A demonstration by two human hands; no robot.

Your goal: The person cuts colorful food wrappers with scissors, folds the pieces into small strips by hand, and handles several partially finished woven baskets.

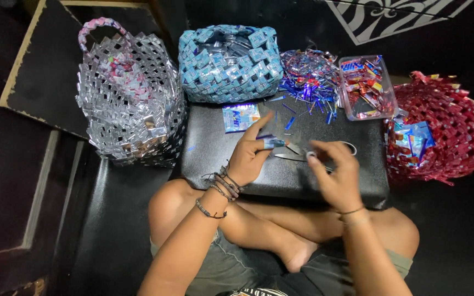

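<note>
I sit cross-legged at a low black padded stool (237, 170). My left hand (250, 156) pinches a small folded blue foil strip (274, 143) over the stool top. My right hand (333, 172) rests just right of it, fingers curled around the white loop handles of a pair of scissors (294, 156) whose blades lie flat on the stool, pointing left. A flat blue wrapper (241, 117) lies on the stool beyond my left hand.
A silver woven basket (130, 98) stands at left and a blue woven basket (229, 63) behind the stool. Blue foil scraps (308, 79) pile beside a clear tub of wrappers (366, 87). A red woven basket (440, 129) sits at right.
</note>
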